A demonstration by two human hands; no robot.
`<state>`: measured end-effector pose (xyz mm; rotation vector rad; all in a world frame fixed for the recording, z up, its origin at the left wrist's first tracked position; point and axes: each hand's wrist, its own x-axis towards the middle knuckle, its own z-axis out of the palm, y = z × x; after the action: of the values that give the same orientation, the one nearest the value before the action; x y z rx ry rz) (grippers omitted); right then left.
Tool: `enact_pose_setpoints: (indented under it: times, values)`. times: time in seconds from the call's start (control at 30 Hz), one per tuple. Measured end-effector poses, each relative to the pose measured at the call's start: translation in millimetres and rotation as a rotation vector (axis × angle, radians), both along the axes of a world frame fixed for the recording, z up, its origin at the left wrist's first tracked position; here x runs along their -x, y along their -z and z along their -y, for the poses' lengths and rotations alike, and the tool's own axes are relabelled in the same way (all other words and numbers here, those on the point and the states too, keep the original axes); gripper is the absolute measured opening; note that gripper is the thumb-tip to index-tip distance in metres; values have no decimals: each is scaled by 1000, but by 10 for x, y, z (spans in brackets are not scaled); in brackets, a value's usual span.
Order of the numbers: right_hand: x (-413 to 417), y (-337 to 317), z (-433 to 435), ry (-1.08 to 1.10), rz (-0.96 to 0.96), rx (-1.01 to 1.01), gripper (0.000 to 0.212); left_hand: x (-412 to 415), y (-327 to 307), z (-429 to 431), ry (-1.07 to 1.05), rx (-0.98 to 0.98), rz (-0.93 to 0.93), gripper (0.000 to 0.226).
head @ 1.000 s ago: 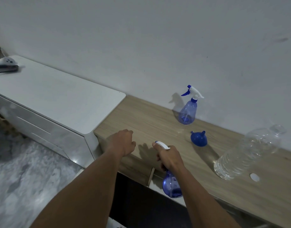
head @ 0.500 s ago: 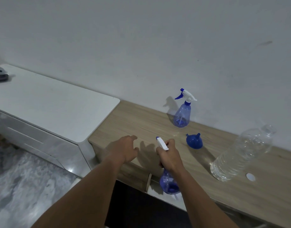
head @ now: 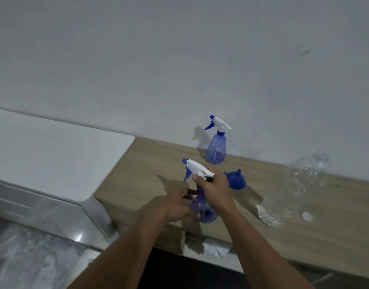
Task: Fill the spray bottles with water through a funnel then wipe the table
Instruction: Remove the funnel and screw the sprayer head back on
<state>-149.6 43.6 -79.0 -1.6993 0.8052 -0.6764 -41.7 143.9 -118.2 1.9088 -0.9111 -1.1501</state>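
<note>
My right hand (head: 216, 189) grips the neck of a blue spray bottle (head: 202, 207) just under its white trigger head, above the front edge of the wooden table (head: 158, 163). My left hand (head: 175, 205) holds the same bottle's round body from the left. A second blue spray bottle (head: 216, 148) stands upright by the wall. A blue funnel (head: 235, 180) lies mouth-down between the two bottles. A big clear water bottle (head: 292, 190) without its cap stands to the right, and its white cap (head: 306, 216) lies on the table beside it.
A white cabinet (head: 54, 155) adjoins the table on the left, slightly lower. Under the table's front edge is an open shelf with something white (head: 216, 248) in it. A grey marbled floor (head: 23, 257) lies at lower left. The wall runs right behind the table.
My right hand has lifted the spray bottle from below the table edge up above it. My left hand has moved right from the tabletop and taken hold of the bottle's body.
</note>
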Motion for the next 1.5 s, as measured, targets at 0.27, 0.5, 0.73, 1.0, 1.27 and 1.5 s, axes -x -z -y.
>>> enact_pose_setpoints:
  times: [0.27, 0.5, 0.73, 1.0, 1.27, 1.5]
  values:
    - [-316, 43, 232, 80, 37, -67, 17, -367, 33, 159, -15, 115, 86, 62]
    - [-914, 72, 497, 120, 55, -51, 16, -1003, 79, 495, 1, 141, 229, 51]
    - [-1529, 238, 838, 192, -1, -36, 20, -1663, 332, 1013, 11, 66, 421, 61]
    - [-1930, 455, 1221, 267, -32, -22, 22, -1967, 435, 1441, 1, 44, 580, 66]
    - [-2130, 726, 1333, 327, -86, 3, 34, -2033, 530, 1630, -23, 77, 610, 56]
    - [-2169, 774, 1337, 306, -212, 73, 32, -2083, 546, 1699, -61, 94, 693, 53]
